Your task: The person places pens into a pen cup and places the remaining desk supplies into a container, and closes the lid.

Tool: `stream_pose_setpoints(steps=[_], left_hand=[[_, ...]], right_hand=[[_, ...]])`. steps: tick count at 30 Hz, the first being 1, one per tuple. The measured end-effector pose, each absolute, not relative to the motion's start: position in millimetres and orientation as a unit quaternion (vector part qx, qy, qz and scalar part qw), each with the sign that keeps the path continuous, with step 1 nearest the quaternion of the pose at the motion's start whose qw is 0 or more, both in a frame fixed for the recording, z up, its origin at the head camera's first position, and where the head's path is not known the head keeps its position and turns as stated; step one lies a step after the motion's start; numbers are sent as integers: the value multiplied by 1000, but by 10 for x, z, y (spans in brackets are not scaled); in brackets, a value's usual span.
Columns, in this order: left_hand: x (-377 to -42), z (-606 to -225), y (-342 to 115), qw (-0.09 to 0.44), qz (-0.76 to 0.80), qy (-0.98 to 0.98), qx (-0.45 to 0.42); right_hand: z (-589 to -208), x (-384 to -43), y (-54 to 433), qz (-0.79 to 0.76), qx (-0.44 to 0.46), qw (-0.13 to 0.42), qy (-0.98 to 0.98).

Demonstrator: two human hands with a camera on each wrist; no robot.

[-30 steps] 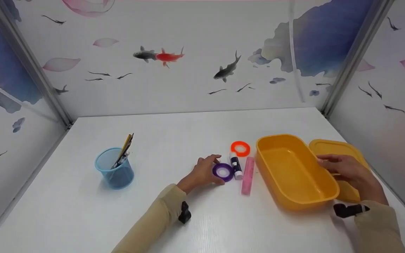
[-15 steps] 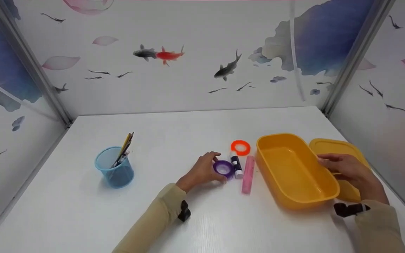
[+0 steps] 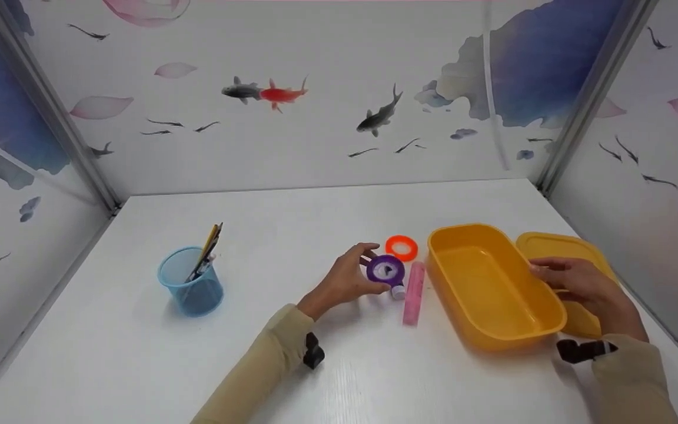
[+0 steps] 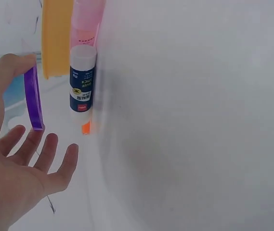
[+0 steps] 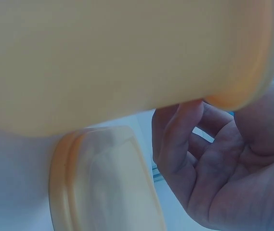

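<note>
In the head view my left hand (image 3: 348, 277) pinches a purple roll of tape (image 3: 401, 272) between thumb and fingers. The left wrist view shows this purple roll of tape (image 4: 32, 98) edge-on, raised off the table. Beneath it a navy and white glue stick (image 4: 82, 84) is mostly covered in the head view. Beside it lies a pink tube (image 3: 414, 294), with an orange ring (image 3: 401, 248) behind. My right hand (image 3: 589, 288) holds the right rim of a yellow plastic box (image 3: 480, 282); its curled fingers (image 5: 175, 139) meet the outer wall in the right wrist view.
A yellow lid (image 3: 568, 242) lies to the right of the box, partly under my right hand. On the left stands a blue mesh pen cup (image 3: 195, 294) with pencils (image 3: 209, 247) in it. Printed panels wall the white table (image 3: 292, 229) at the back and sides.
My left hand has taken hold of the purple roll of tape, lifted it and moved it slightly right, over the glue stick. My right hand and the box have stayed in place.
</note>
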State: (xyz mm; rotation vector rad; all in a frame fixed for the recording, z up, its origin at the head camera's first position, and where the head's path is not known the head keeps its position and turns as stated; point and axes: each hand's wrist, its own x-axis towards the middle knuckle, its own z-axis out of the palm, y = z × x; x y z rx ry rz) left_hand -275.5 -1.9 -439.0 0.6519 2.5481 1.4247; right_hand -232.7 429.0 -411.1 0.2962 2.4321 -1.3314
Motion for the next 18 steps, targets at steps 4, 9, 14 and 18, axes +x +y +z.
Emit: stream_pose_setpoints(steps=[4,9,14,18], left_hand=[[-2774,-4317,68,75,481,845,222],[-2774,-4201,209,76,483,843,225],[-2765,-4107,353,77,477,841,244],[-2758,-4040,476,76,478,833,268]], right_hand=[[-4113,-2332,4301,-472,98,168,860],[-4109,-2327,4300,-476,96,168,858],[-4116,-2323,4289,-469,103,169,861],[-4124,-2326,4290,-470,106,168,860]])
